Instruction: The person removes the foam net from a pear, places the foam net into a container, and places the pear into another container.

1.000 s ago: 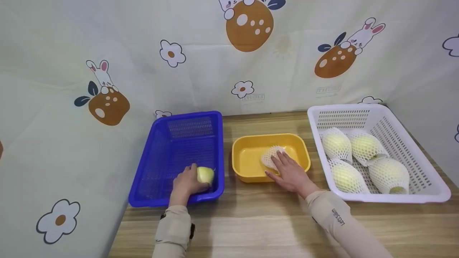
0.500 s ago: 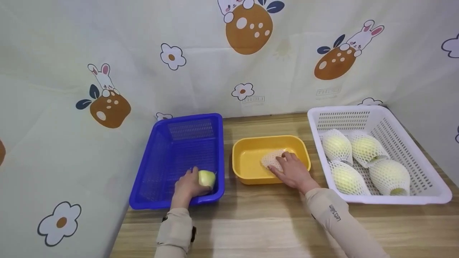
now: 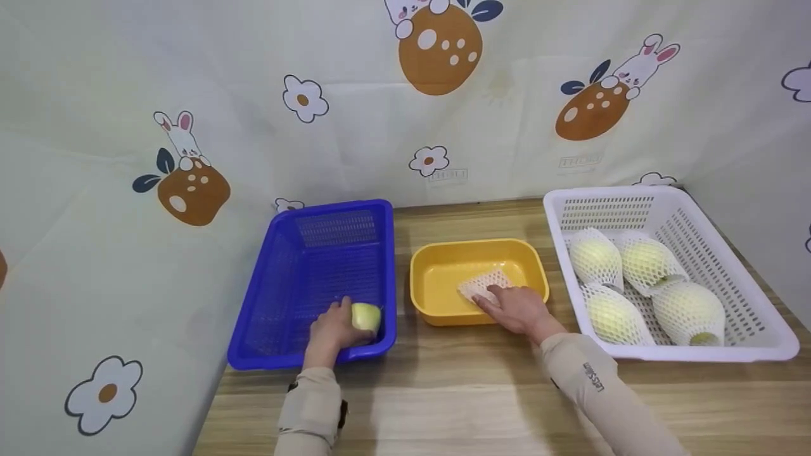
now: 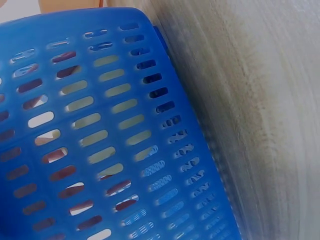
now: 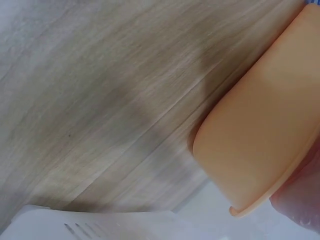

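My left hand (image 3: 331, 329) reaches into the blue basket (image 3: 236, 329) and grips a pale yellow-green pear (image 3: 365, 316) near its front right corner. In the left wrist view, pale green of the pear shows through the slots of the basket's wall (image 4: 60, 115). My right hand (image 3: 519, 309) is in the yellow tub (image 3: 437, 315), thumb and fingers pinching the lower right part of a white foam net (image 3: 485, 282). The right wrist view has the tub's outer wall (image 5: 255, 125) and part of that hand at the right edge.
On the right stands a white basket (image 3: 776, 329) with several pears (image 3: 687, 310) in white foam nets. All three containers are on a wooden table (image 3: 437, 392). A printed cloth (image 3: 355, 145) closes off the back and sides.
My right hand has drawn back slightly toward me, its fingers bending in. The foam net has turned and shows more of itself. My left hand stays with the pear in the blue basket.
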A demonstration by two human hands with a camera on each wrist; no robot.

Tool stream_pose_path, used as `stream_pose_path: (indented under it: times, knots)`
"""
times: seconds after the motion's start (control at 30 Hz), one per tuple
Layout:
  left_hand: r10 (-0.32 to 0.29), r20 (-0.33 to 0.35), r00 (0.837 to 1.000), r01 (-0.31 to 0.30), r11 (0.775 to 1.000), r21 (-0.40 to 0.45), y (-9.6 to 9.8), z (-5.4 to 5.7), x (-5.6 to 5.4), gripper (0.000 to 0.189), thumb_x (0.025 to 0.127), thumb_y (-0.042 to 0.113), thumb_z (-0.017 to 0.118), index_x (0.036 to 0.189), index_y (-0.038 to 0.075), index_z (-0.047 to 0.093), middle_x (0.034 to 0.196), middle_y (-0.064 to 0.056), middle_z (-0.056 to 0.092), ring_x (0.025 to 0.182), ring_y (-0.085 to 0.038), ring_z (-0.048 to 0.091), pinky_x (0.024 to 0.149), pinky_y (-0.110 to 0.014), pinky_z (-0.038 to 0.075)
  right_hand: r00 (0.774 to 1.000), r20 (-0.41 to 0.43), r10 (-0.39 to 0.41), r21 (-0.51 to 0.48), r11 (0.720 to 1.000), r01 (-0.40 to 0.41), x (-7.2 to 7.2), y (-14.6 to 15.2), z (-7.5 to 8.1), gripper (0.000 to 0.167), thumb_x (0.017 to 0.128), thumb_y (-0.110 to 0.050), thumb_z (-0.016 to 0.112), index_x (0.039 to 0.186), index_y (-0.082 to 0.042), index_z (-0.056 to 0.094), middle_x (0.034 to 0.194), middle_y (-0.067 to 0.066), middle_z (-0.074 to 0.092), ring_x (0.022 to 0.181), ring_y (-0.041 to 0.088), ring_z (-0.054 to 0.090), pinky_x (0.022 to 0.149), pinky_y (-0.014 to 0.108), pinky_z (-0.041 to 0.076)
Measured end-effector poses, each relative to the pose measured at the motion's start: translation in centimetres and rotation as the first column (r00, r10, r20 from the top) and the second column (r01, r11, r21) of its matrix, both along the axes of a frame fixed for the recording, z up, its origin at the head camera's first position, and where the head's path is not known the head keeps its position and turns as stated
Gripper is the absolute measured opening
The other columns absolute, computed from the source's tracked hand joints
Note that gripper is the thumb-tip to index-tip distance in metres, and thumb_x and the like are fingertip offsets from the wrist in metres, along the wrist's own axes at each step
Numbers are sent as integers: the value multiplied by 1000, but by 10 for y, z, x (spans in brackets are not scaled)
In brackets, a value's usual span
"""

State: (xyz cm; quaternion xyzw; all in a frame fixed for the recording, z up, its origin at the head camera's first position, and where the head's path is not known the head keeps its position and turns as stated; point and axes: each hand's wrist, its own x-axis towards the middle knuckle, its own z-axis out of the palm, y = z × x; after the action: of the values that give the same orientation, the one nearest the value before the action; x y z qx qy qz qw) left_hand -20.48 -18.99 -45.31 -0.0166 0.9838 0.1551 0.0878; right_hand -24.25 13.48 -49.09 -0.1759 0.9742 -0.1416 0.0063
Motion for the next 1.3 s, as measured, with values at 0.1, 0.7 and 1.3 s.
stream_pose_path:
  times: [0.1, 0.7, 1.3]
  knots:
    - [-5, 4, 1000, 5, 1000, -18, 0, 0, 0, 80, 64, 44, 73, 122, -1, 41, 107, -23, 50, 90, -41, 52, 74, -52, 40, 1000, 6, 7, -6, 1000, -7, 1, 1, 0, 65, 89, -56, 27, 116, -5, 56, 98, 18, 62, 87, 34, 58, 74, 43, 43]
    - [-20, -39, 999, 17, 997, -81, 0, 5, 3, 72, 74, 51, 61, 126, 4, 46, 109, -22, 55, 95, -42, 51, 75, -53, 40, 909, -407, 86, -106, 984, -141, 16, 21, 36, 37, 86, -37, 52, 106, -7, 61, 93, 11, 63, 80, 29, 59, 66, 44, 46]
    - [-67, -420, 905, 77, 997, 7, 34, 17, 36, 68, 84, 53, 46, 135, 9, 36, 136, -17, 33, 123, -34, 27, 94, -57, 21, 911, -404, -84, -116, 992, 40, 55, 117, 62, 35, 83, -24, 59, 111, -4, 56, 103, 19, 58, 89, 38, 54, 63, 52, 43]
